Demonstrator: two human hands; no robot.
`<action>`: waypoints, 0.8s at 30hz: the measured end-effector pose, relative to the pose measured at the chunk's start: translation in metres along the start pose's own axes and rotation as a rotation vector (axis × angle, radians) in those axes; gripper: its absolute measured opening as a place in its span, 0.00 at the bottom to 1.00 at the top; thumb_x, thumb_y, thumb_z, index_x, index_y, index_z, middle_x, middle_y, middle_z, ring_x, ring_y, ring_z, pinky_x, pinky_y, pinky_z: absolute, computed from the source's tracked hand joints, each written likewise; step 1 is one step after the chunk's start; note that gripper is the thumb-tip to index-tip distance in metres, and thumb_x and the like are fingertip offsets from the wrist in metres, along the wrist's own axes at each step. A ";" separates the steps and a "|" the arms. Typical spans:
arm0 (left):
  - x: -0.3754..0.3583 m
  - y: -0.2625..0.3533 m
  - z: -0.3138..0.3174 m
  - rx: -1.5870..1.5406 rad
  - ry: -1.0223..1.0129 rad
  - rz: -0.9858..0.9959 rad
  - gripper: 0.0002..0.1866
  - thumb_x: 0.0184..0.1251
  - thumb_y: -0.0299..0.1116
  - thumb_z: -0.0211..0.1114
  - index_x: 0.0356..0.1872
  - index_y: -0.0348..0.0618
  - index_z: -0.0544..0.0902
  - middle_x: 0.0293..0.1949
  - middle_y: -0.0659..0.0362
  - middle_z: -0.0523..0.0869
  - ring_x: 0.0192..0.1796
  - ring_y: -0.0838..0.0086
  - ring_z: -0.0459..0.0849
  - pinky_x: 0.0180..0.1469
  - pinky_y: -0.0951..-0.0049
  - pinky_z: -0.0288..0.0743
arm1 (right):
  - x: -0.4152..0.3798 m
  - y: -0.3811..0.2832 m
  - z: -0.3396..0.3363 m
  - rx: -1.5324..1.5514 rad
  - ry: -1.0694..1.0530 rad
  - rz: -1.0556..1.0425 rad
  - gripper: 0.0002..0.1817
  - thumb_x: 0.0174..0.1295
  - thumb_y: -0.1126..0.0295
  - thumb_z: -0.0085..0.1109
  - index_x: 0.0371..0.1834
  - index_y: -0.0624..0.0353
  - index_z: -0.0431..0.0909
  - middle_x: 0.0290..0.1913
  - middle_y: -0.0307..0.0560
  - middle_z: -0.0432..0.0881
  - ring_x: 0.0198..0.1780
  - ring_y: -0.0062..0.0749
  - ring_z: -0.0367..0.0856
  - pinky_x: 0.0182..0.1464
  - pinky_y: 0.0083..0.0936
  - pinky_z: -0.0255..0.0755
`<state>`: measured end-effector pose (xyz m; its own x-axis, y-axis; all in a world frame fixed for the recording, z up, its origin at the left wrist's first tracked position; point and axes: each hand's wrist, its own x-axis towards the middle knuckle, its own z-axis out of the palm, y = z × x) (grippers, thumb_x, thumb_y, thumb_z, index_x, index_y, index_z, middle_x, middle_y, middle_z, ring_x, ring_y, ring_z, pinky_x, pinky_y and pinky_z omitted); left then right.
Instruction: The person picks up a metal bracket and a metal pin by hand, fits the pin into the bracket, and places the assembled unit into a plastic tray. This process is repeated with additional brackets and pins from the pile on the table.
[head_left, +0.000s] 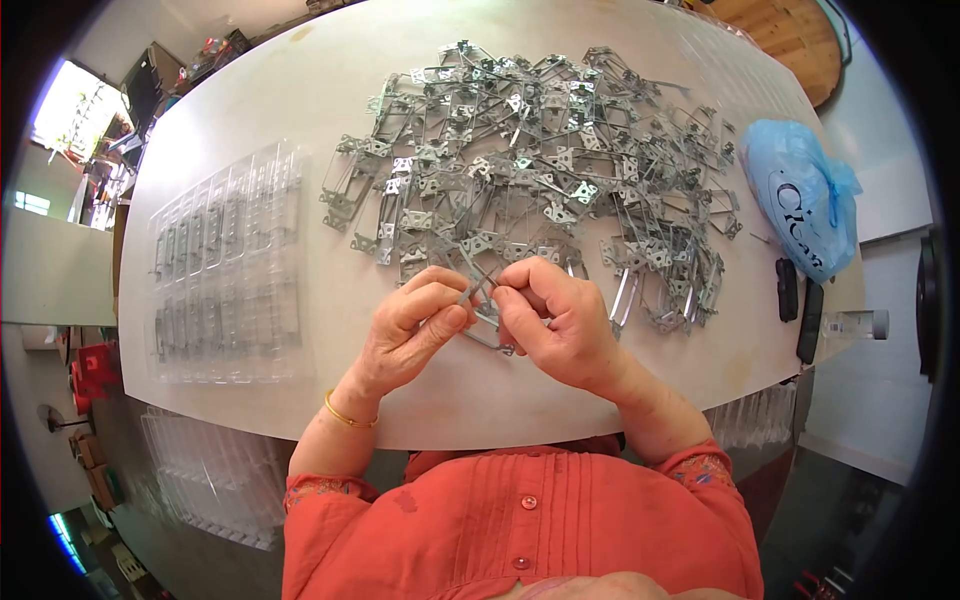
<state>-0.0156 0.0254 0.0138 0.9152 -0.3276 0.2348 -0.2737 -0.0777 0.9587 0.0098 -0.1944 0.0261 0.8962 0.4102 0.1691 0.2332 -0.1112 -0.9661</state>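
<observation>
My left hand and my right hand come together near the front of the white table, just below a heap of metal brackets. Between the fingertips they both pinch a thin grey metal bracket, whose strips cross where the hands meet. Part of this bracket shows below the fingers, and the rest is covered by them. The heaped brackets are silvery, with flat punched plates and long thin arms, tangled together.
Clear plastic trays holding metal parts lie at the left. At the right are a blue plastic bag, black objects and a clear bottle. More clear trays stand below the table's front left edge.
</observation>
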 end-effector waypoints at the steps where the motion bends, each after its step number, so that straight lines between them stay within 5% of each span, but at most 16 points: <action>1: -0.001 0.001 0.000 -0.001 -0.004 0.004 0.11 0.80 0.31 0.63 0.40 0.31 0.85 0.45 0.53 0.83 0.40 0.74 0.81 0.44 0.74 0.76 | 0.000 -0.001 0.000 0.095 -0.019 0.094 0.04 0.71 0.76 0.62 0.45 0.61 0.79 0.23 0.41 0.81 0.21 0.22 0.78 0.24 0.24 0.71; 3: -0.002 0.001 0.001 0.019 0.027 0.000 0.09 0.77 0.28 0.64 0.38 0.32 0.86 0.44 0.53 0.83 0.42 0.72 0.81 0.45 0.73 0.75 | -0.002 -0.002 -0.002 0.176 -0.023 0.189 0.04 0.71 0.75 0.62 0.45 0.61 0.79 0.23 0.41 0.81 0.22 0.21 0.77 0.25 0.24 0.71; 12: -0.007 -0.004 0.002 0.005 0.068 -0.050 0.10 0.78 0.29 0.63 0.37 0.32 0.86 0.45 0.52 0.83 0.48 0.69 0.80 0.49 0.72 0.75 | 0.001 0.001 -0.007 0.071 -0.070 0.060 0.04 0.70 0.74 0.63 0.42 0.60 0.77 0.23 0.43 0.80 0.22 0.24 0.76 0.26 0.27 0.70; 16: -0.007 -0.008 0.001 -0.106 0.150 -0.053 0.13 0.79 0.32 0.62 0.34 0.34 0.84 0.41 0.54 0.84 0.50 0.70 0.80 0.53 0.69 0.75 | 0.004 -0.005 -0.012 -0.002 0.080 -0.111 0.03 0.67 0.75 0.63 0.39 0.61 0.79 0.22 0.42 0.78 0.19 0.23 0.72 0.25 0.26 0.69; 18: -0.006 -0.007 -0.001 -0.124 0.110 -0.085 0.14 0.79 0.34 0.63 0.34 0.34 0.84 0.40 0.54 0.84 0.50 0.69 0.80 0.53 0.68 0.75 | 0.007 -0.007 -0.016 -0.031 0.079 -0.083 0.03 0.64 0.77 0.65 0.38 0.59 0.81 0.28 0.44 0.81 0.27 0.27 0.78 0.32 0.27 0.74; 20: -0.005 -0.006 -0.005 -0.107 0.045 -0.059 0.15 0.78 0.36 0.64 0.33 0.35 0.83 0.39 0.55 0.84 0.50 0.69 0.80 0.53 0.68 0.75 | 0.014 0.000 -0.012 -0.068 0.147 -0.480 0.04 0.64 0.78 0.67 0.39 0.57 0.83 0.41 0.41 0.84 0.41 0.27 0.82 0.40 0.27 0.75; 21: -0.006 -0.006 -0.006 -0.072 0.006 -0.070 0.15 0.78 0.36 0.64 0.32 0.35 0.83 0.38 0.55 0.85 0.50 0.69 0.80 0.53 0.68 0.75 | 0.012 0.000 -0.013 -0.054 0.089 -0.437 0.05 0.62 0.79 0.67 0.38 0.56 0.83 0.47 0.45 0.85 0.49 0.36 0.84 0.48 0.32 0.76; 24: -0.005 -0.009 -0.002 -0.076 -0.044 -0.029 0.16 0.79 0.39 0.64 0.34 0.36 0.83 0.40 0.52 0.85 0.45 0.69 0.82 0.49 0.68 0.77 | 0.012 0.005 -0.014 -0.105 0.003 -0.496 0.05 0.62 0.79 0.67 0.37 0.57 0.82 0.47 0.48 0.85 0.48 0.38 0.85 0.49 0.31 0.77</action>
<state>-0.0169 0.0299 0.0048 0.9080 -0.3678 0.2008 -0.2225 -0.0170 0.9748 0.0271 -0.2023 0.0260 0.6690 0.4337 0.6037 0.6678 0.0060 -0.7443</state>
